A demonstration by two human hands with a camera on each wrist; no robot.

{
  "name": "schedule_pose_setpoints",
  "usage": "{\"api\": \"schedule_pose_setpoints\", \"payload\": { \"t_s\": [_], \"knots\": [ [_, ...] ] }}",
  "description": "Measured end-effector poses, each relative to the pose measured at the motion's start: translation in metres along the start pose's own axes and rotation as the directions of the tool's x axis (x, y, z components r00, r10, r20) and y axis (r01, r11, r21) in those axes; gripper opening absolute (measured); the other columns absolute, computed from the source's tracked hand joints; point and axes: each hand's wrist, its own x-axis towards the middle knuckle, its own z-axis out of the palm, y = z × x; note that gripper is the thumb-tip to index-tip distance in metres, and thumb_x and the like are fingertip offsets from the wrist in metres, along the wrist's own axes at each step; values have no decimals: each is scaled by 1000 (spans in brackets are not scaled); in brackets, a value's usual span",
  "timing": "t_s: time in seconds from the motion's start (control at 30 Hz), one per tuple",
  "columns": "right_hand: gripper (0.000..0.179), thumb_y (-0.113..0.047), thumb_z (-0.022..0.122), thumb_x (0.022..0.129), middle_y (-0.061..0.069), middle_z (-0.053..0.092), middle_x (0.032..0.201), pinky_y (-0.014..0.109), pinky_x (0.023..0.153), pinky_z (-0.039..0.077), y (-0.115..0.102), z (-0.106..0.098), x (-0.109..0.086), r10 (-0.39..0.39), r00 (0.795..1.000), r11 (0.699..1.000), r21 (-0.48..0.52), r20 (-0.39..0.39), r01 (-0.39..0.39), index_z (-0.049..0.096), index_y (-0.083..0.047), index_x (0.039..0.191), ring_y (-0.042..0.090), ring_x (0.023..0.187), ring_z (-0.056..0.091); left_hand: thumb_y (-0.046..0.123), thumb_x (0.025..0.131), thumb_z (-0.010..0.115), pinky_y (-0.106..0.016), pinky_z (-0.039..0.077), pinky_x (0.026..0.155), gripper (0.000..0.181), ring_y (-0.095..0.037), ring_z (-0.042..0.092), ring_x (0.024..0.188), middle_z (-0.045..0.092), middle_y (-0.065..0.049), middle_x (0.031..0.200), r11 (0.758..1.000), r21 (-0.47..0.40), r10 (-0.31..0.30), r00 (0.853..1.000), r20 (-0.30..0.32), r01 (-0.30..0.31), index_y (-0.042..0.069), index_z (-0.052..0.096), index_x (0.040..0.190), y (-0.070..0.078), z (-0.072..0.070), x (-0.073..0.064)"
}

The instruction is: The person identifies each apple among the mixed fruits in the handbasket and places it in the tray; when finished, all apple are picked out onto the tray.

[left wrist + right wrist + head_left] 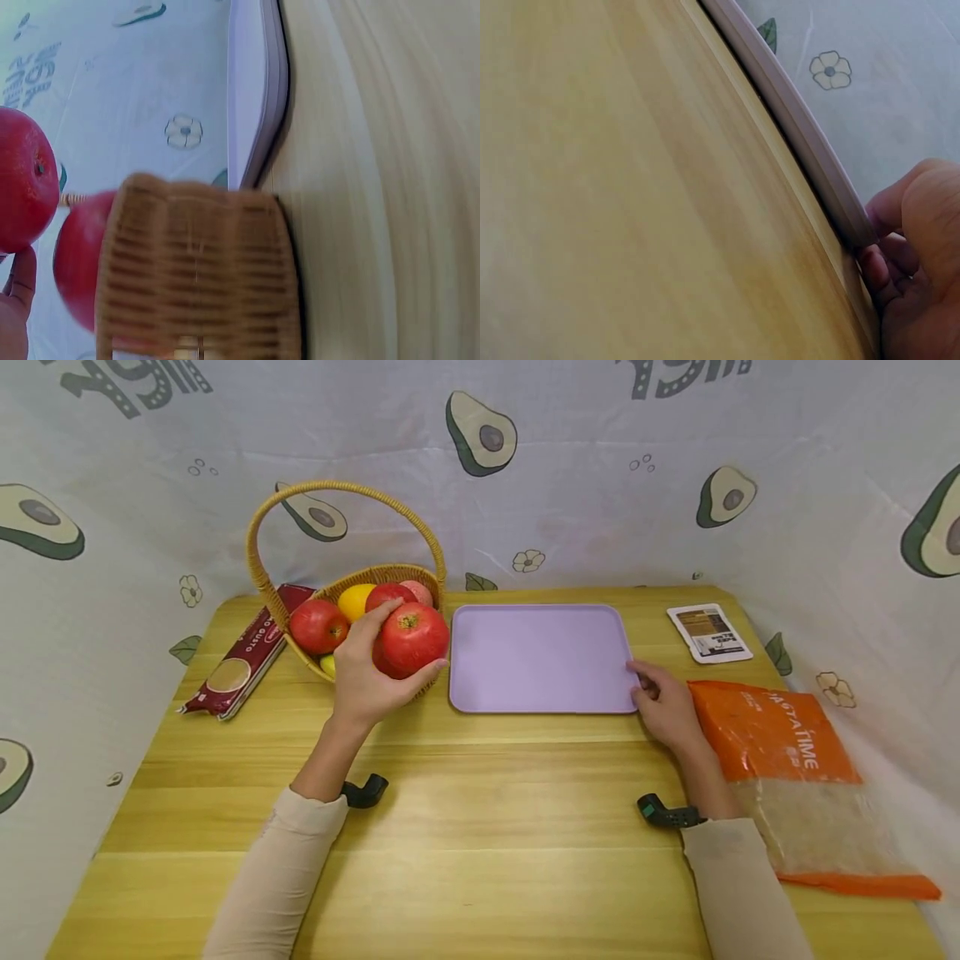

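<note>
My left hand (363, 677) grips a red apple (417, 638) between thumb and fingers, over the right side of a wicker basket (401, 572). In the left wrist view the held apple (22, 180) is at the left edge, off the basket wall (199, 274). Inside the basket are more red apples (318, 627), a yellow fruit (354, 602) and a pinkish fruit (418, 592). A flat lilac tray (543, 660) lies right of the basket. My right hand (667, 706) pinches its right edge near the front corner; in the right wrist view, thumb and curled fingers meet at the tray rim (810, 142).
A dark red packet (247, 660) lies left of the basket, partly behind it. At the back right is a small white packet (710, 633). An orange and clear bag (795, 760) lies beside my right forearm. Avocado-print cloth (570, 485) surrounds the wooden table (480, 827).
</note>
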Motion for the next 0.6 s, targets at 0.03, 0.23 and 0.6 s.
{"api": "schedule_pose_setpoints", "payload": {
  "t_s": [0.03, 0.23, 0.6],
  "knots": [
    [43, -6, 51, 102, 25, 59, 117, 21, 82, 37, 1, 1, 0, 1, 1000, 1000, 2, 0, -1, 56, 0, 145, 30, 100, 51, 43, 65, 95, -49, 58, 97, 84, -24, 65, 117, 70, -6, 131, 1000, -6, 4, 1000, 11, -4, 21, 62, 139, 2, 3, 0],
    [43, -7, 51, 102, 25, 61, 115, 16, 78, 38, 2, 3, -1, -5, 1000, 1000, 0, 4, 5, 56, 1, 144, 29, 98, 52, 47, 68, 93, -46, 58, 98, 84, -22, 63, 120, 69, -2, 133, 999, -32, -17, 997, 72, 19, 29, 60, 143, 12, 20, 0],
    [43, -7, 50, 103, 24, 59, 118, 16, 81, 36, 1, 1, -1, -6, 1000, 1000, 6, -5, 6, 55, 1, 145, 29, 101, 50, 54, 77, 83, -54, 50, 104, 87, -29, 56, 125, 62, -7, 139, 959, 74, -284, 914, 289, 274, 18, 48, 149, 39, 54, 16]
  ]
}}
